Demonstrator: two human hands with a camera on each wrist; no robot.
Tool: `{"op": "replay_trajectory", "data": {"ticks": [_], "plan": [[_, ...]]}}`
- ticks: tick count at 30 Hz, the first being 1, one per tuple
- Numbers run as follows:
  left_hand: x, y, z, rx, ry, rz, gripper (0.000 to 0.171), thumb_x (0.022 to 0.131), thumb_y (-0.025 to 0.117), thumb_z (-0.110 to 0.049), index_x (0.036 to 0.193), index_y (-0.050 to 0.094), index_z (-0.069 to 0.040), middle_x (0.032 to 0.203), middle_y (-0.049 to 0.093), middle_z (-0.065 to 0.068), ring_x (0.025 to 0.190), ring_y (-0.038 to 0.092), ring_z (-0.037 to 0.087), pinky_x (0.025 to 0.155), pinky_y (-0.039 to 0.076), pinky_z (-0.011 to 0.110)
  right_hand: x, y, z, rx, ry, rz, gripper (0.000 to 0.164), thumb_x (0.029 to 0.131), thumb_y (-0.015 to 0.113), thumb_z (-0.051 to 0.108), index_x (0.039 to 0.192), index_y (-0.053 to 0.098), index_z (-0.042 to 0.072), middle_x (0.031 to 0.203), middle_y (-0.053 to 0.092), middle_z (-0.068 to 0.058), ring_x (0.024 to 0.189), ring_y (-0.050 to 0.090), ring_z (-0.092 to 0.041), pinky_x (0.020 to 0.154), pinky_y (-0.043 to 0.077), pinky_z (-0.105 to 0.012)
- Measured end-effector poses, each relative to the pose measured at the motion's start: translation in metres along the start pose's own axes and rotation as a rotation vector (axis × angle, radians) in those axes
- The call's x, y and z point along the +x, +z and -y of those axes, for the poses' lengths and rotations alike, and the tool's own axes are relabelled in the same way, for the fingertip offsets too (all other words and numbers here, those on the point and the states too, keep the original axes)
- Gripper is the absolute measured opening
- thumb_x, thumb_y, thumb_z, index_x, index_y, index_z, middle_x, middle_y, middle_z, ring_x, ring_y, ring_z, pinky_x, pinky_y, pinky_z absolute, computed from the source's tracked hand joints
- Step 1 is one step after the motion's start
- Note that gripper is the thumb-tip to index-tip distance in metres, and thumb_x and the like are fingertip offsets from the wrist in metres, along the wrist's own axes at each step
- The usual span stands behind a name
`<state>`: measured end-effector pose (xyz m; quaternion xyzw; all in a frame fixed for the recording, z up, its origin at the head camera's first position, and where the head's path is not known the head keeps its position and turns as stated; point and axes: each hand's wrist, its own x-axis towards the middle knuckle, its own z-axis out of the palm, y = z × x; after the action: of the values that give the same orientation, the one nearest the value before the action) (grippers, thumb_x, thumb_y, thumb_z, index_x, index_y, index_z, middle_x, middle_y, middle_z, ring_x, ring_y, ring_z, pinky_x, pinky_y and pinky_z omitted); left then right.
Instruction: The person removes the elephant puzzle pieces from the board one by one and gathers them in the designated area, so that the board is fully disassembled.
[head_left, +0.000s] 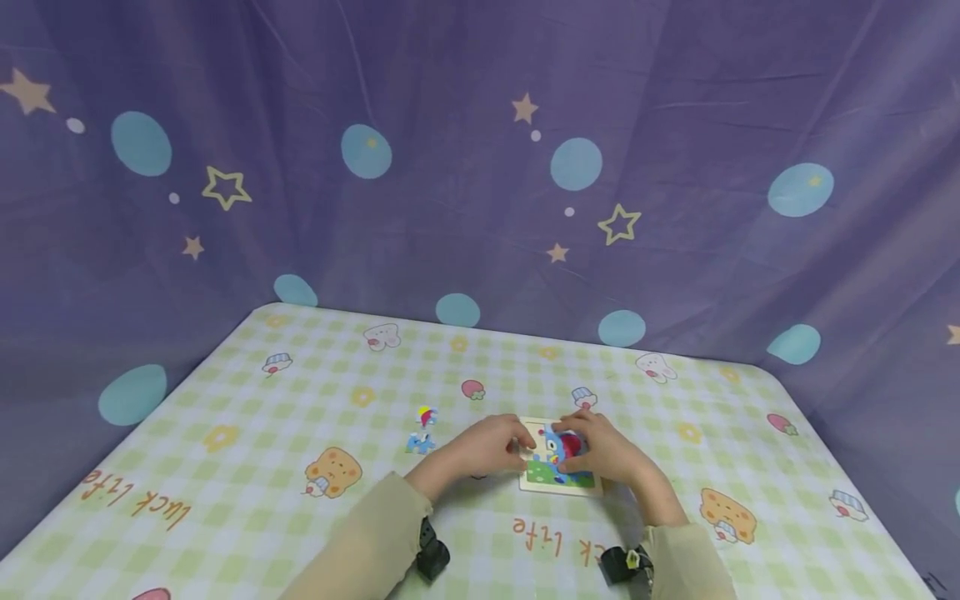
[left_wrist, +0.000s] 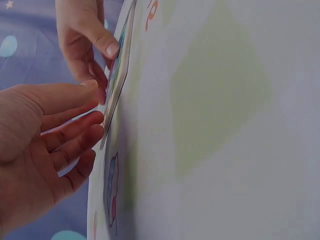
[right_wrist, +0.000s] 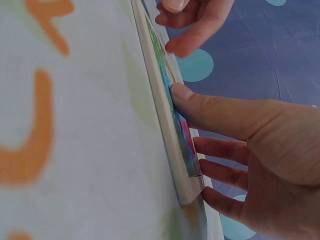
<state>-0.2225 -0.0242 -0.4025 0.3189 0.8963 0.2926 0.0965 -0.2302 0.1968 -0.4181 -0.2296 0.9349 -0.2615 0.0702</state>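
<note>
A jigsaw board (head_left: 561, 488) with a pale frame and a blue and red cartoon picture lies flat on the table. My right hand (head_left: 609, 450) spans its right side. In the right wrist view its thumb (right_wrist: 182, 95) touches the picture, while the other fingers reach the board's far edge, fairly straight. At the board's left edge is my left hand (head_left: 486, 446), its fingers loosely bent. In the left wrist view the fingertips (left_wrist: 95, 132) come right to the edge, with nothing seen between thumb and fingers. The upper left of the picture area shows bare, pale board.
Two loose puzzle pieces lie left of the board: a red and yellow piece (head_left: 427, 415) and, nearer, a blue and white piece (head_left: 421, 442). A checked cloth (head_left: 255, 467) with printed cartoons covers the table. Behind hangs a purple curtain (head_left: 465, 208).
</note>
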Motion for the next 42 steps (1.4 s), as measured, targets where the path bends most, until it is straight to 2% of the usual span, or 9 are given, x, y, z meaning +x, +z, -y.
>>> {"op": "replay_trajectory", "data": {"ticks": [3,9,14,22,30,42], "plan": [[0.003,0.004,-0.005,0.033,0.001,0.021,0.027,0.077,0.069,-0.015,0.103,0.068,-0.008,0.095,0.058,-0.001,0.073,0.049,0.006,0.068,0.041,0.019,0.0,0.0,-0.001,-0.002,-0.008,-0.002,0.055,0.072,0.075,0.03,0.12,0.058,0.009,0.129,0.046,-0.014,0.118,0.039,-0.036,0.095,0.035,-0.052],[0.007,0.011,-0.007,0.178,-0.014,0.059,0.032,0.076,0.07,-0.022,0.107,0.067,-0.013,0.107,0.055,-0.003,0.091,0.053,0.008,0.082,0.044,0.024,0.0,0.001,-0.002,-0.01,-0.021,-0.004,0.057,0.072,0.075,0.032,0.121,0.057,0.008,0.129,0.047,-0.013,0.116,0.04,-0.035,0.094,0.035,-0.051],[0.008,0.012,-0.007,0.217,-0.029,0.07,0.032,0.076,0.07,-0.023,0.107,0.068,-0.015,0.107,0.054,-0.005,0.092,0.052,0.007,0.082,0.044,0.024,0.0,0.0,-0.001,-0.011,-0.019,-0.008,0.056,0.072,0.075,0.03,0.12,0.057,0.007,0.128,0.047,-0.013,0.116,0.041,-0.035,0.094,0.036,-0.052],[0.008,0.013,-0.007,0.181,-0.025,0.033,0.026,0.076,0.07,-0.021,0.102,0.069,-0.014,0.101,0.055,-0.005,0.085,0.051,0.006,0.078,0.043,0.022,-0.001,-0.001,0.002,0.002,-0.043,0.002,0.055,0.072,0.075,0.027,0.12,0.057,0.005,0.127,0.047,-0.016,0.116,0.041,-0.038,0.093,0.036,-0.052],[0.011,0.012,-0.006,0.129,-0.029,0.005,0.021,0.078,0.068,-0.018,0.098,0.069,-0.013,0.096,0.058,-0.006,0.08,0.051,0.006,0.075,0.043,0.022,0.0,-0.002,0.004,0.01,-0.011,0.003,0.054,0.072,0.076,0.024,0.119,0.058,0.006,0.128,0.047,-0.015,0.118,0.039,-0.038,0.094,0.035,-0.052],[0.011,0.011,-0.003,0.015,-0.041,0.006,0.015,0.079,0.068,-0.015,0.093,0.064,-0.015,0.082,0.059,-0.01,0.073,0.051,0.003,0.068,0.042,0.02,0.0,-0.002,0.004,0.005,-0.018,0.003,0.054,0.072,0.076,0.023,0.119,0.058,0.006,0.128,0.046,-0.017,0.118,0.039,-0.039,0.093,0.036,-0.052]]}}
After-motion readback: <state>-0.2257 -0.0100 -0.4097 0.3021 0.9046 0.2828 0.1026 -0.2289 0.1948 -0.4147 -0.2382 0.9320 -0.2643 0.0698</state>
